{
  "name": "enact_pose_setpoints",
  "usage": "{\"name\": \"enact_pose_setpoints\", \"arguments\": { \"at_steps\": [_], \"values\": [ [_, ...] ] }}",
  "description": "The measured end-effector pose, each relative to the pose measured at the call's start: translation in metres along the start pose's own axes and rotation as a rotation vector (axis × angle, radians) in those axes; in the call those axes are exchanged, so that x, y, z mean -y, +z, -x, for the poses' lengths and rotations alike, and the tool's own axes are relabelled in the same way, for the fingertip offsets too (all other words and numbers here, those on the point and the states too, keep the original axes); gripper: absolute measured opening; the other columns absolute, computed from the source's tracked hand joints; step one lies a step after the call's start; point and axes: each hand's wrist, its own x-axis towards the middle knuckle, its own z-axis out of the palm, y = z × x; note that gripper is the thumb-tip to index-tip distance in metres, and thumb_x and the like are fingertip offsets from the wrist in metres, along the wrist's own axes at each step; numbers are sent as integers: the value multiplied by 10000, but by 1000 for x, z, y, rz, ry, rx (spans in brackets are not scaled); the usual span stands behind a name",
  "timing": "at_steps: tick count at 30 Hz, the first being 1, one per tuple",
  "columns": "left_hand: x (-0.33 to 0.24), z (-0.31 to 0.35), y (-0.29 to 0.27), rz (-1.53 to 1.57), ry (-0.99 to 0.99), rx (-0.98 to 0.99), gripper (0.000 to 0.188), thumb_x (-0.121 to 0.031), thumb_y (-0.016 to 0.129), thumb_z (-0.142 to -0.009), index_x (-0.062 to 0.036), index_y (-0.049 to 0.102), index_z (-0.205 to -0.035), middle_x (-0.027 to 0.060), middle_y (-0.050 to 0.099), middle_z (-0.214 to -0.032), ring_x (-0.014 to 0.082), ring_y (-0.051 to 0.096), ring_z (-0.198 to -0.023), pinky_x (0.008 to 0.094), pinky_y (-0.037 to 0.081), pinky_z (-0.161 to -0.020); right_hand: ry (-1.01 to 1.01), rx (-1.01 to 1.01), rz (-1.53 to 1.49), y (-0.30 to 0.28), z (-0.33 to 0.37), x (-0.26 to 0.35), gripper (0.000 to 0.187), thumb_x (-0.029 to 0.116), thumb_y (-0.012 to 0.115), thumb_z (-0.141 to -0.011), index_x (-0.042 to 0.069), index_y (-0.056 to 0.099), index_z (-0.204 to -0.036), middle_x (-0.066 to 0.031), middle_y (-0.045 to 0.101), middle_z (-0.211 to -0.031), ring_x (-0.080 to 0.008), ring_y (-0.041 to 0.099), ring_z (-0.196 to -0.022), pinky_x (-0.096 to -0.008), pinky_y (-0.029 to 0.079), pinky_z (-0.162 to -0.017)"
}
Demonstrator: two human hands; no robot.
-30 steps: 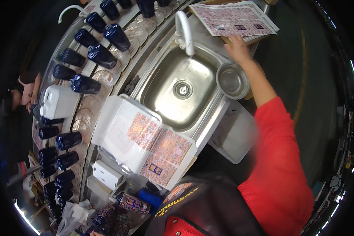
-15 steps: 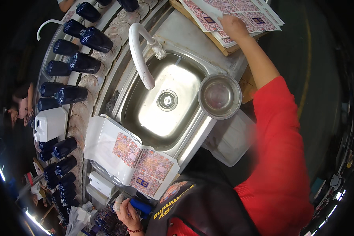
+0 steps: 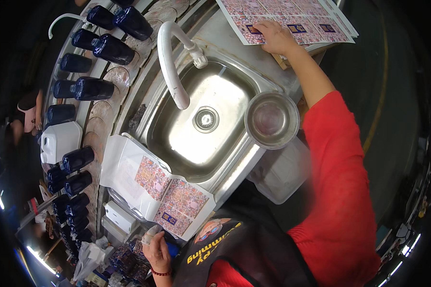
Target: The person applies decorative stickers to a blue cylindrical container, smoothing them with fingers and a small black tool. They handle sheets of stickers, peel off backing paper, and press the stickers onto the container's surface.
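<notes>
My right hand [image 3: 278, 38] lies with outstretched fingers on the near edge of the top patterned sheet [image 3: 292, 9], part of a stack of pink-and-white floral prints with small dark-blue framed panels. At the lower left, my left hand [image 3: 157, 252] is closed around a small whitish, partly see-through thing [image 3: 151, 234]; its kind I cannot make out. Close by this hand, another floral printed sheet [image 3: 181, 206] drapes over a white board-like surface beside the sink. Between my hands is the steel sink [image 3: 201, 119], with a white curved faucet [image 3: 170, 62] over it.
A round metal bowl [image 3: 272, 120] sits on the sink's right rim. Dark-blue bottles [image 3: 95, 89] stand in rows along a curved conveyor on the left, near a white jug [image 3: 62, 141]. A translucent bin [image 3: 280, 174] is below the bowl. Another person [image 3: 29, 112] is at far left.
A sheet corner that my right hand held folded up now lies flat under that hand. The bottles have moved along the conveyor. My left hand still grips the whitish thing.
</notes>
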Motion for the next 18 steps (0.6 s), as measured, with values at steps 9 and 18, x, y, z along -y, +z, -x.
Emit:
{"name": "enact_pose_setpoints", "arguments": {
  "at_steps": [9,18],
  "values": [
    [-2,0,8,36,-38,-33,186,71,634,-855,0,704,-1013,218,692,-1042,396,666,-951,439,527,-851,-41,199,-443,-26,-29,-36,447,309,768,-841,93,704,-1228,-157,747,-1078,-305,716,-991,-398,543,-897],
    [-6,-5,10,60,-28,-18,189,73,639,-851,0,704,-1012,213,691,-1016,390,668,-912,438,531,-823,-29,275,-379,-30,-48,-42,435,337,791,-829,88,725,-1179,-135,755,-987,-254,717,-895,-387,541,-836]
  ]
}}
